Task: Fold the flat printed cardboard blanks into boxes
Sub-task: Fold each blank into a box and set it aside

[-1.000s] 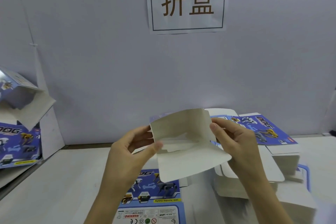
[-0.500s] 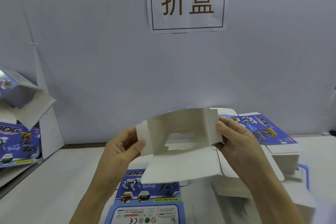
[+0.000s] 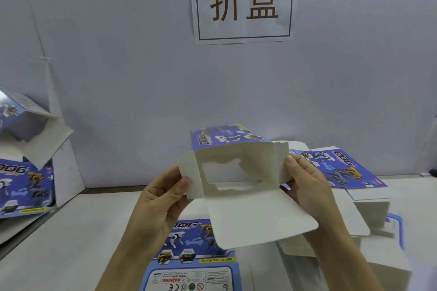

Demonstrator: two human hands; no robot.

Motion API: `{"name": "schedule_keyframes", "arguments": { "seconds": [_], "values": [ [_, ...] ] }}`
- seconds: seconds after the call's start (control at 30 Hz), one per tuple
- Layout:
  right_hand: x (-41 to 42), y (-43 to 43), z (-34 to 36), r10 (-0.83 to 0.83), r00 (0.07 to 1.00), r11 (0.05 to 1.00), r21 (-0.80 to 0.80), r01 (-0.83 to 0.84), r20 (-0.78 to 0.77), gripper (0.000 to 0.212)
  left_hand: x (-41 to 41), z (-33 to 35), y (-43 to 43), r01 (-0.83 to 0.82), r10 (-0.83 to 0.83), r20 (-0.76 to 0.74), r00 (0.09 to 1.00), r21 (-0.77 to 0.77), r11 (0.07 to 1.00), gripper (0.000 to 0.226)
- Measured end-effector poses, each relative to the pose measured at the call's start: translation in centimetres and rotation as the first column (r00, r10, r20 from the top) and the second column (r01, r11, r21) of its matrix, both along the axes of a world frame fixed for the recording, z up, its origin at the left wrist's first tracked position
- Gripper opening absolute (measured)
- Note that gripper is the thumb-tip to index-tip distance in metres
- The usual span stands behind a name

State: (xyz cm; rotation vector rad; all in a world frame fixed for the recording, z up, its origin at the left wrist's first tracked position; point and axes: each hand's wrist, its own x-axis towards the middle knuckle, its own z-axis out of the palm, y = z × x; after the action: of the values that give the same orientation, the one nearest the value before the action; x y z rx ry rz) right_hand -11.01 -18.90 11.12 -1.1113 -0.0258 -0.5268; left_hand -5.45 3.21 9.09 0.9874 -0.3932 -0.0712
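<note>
Blank (image 3: 255,215), half opened, its white inside and window cutout facing the camera, is held above a white table (image 3: 71,243) before a grey wall (image 3: 142,78) bearing a paper sign (image 3: 243,2). Flat blanks (image 3: 343,170) lie on the table behind. The left hand (image 3: 160,198) pinches the left flap between thumb and fingers; the right hand (image 3: 305,186) grips the right flap.

A white table (image 3: 71,231) bears one flat printed blank (image 3: 196,257) beside stacked blanks (image 3: 343,170).
</note>
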Motion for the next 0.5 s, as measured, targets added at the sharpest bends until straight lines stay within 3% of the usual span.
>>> {"name": "schedule_keyframes", "arguments": {
  "seconds": [0.07,0.17,0.23,0.3,0.4,0.5],
  "values": [
    [-0.1,0.4,-0.2,-0.060,0.998,0.998,0.029,0.060,-0.012,0.037,-0.3,0.2,-0.6,-0.039,0.039,0.006,0.999,0.043,0.998,0.029],
    [-0.3,1.3,-0.3,-0.166,0.985,0.985,0.053,0.163,0.040,0.045,-0.7,0.1,-1.5,-0.046,0.070,-0.067,0.995,0.307,0.951,0.054],
    [-0.4,1.7,-0.1,-0.193,0.976,0.981,0.021,0.192,0.100,0.047,-1.5,0.1,-1.9,0.216,-0.139,-0.274,0.952,0.274,0.937,0.062],
    [-0.4,1.8,0.0,-0.159,0.978,0.986,-0.020,0.163,0.133,0.040,-2.4,0.5,-2.3,0.415,-0.342,-0.409,0.846,0.101,0.904,0.053],
    [-0.1,1.7,-0.4,-0.179,0.969,0.968,-0.145,0.204,0.168,0.019,-2.2,0.5,-2.6,0.358,-0.317,-0.401,0.860,0.030,0.933,0.052],
    [-0.4,1.2,-0.5,-0.316,0.867,0.806,-0.374,0.459,0.385,0.027,-1.6,0.1,-2.4,0.201,-0.148,-0.358,0.922,0.115,0.973,0.046]
  ]
}}
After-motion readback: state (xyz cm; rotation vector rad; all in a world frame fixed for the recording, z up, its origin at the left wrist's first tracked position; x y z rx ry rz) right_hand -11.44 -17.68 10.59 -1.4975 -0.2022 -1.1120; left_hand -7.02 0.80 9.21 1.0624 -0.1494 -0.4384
